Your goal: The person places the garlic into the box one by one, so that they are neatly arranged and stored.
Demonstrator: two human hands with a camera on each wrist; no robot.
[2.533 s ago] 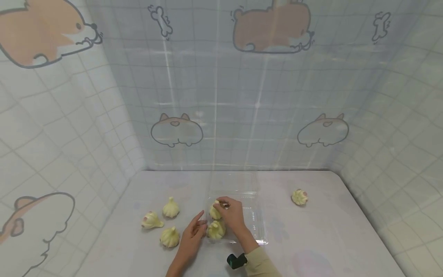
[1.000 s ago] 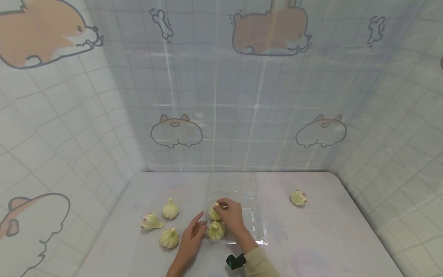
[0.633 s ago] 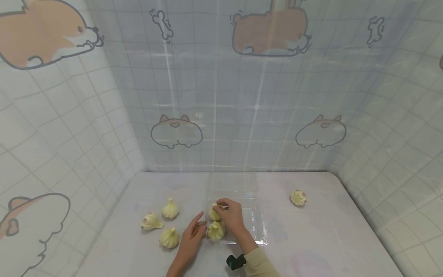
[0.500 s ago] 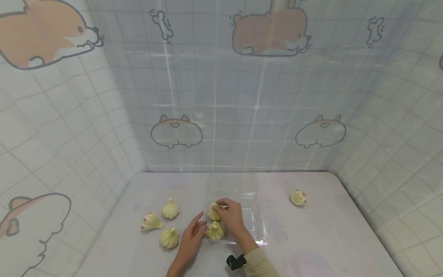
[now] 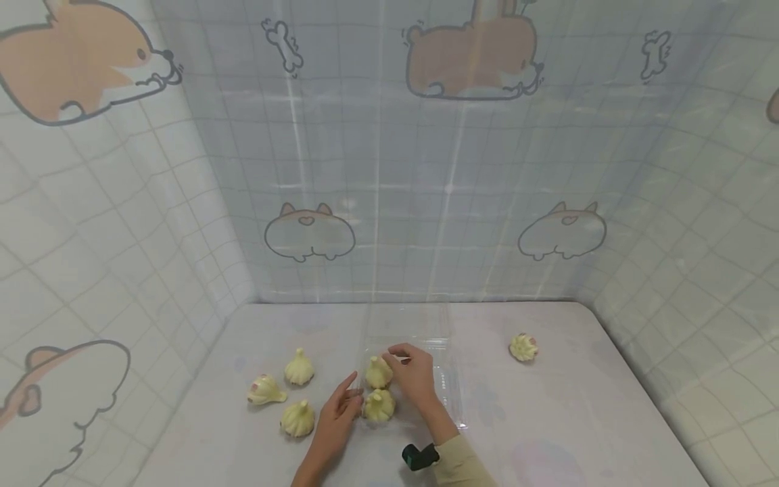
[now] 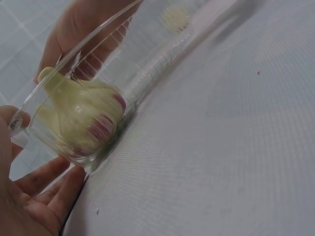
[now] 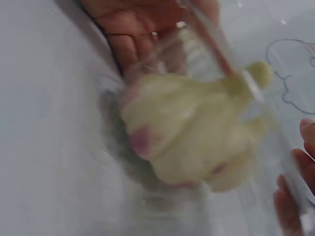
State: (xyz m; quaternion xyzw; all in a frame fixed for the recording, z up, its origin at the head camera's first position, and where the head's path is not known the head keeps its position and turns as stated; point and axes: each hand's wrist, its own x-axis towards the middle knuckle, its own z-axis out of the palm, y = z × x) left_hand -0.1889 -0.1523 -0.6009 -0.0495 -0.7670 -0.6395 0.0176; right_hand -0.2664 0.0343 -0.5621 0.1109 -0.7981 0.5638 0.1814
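Note:
In the head view, two garlic bulbs stand one behind the other along the left side of a clear plastic clamshell box [image 5: 452, 392]. My right hand [image 5: 415, 376] is just right of the rear garlic bulb [image 5: 378, 373], fingers loosely bent and apart from it. My left hand [image 5: 335, 421] rests against the box's left wall beside the front garlic bulb [image 5: 379, 407]. The left wrist view shows its fingertips [image 6: 69, 194] touching the wall from outside and another finger at the rim. In the blurred right wrist view, the right fingers [image 7: 290, 196] hold nothing.
Three more garlic bulbs, one of them lying tipped [image 5: 266, 390], are on the table left of the box. A single garlic bulb [image 5: 525, 348] lies at the right. The box's lid [image 5: 408, 321] is folded back towards the patterned wall [image 5: 389, 162].
My right hand has let go of the rear garlic bulb and shifted slightly right. That bulb stays in the box. My left hand has kept its place at the box's left wall.

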